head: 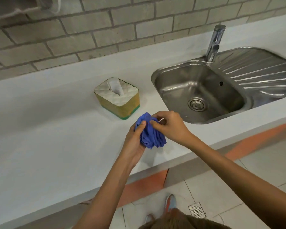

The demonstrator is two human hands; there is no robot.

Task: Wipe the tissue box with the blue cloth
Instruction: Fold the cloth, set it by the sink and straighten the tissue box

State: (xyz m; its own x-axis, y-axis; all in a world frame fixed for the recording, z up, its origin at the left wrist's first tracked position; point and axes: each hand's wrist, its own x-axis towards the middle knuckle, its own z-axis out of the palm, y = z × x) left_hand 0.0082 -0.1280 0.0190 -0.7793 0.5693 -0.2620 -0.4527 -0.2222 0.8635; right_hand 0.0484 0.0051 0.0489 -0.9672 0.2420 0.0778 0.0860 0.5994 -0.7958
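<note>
Both hands (155, 129) around blue cloth (149, 135) (bunched)

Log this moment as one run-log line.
stage: pre-wipe | cloth: bunched in both hands, left, right | box: on counter, untouched

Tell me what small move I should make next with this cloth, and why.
Probably carry the blue cloth forward and set it on the tissue box. Both your left hand and right hand hold it bunched above the counter, just short of the box and not touching it, so no wiping has begun.
</note>
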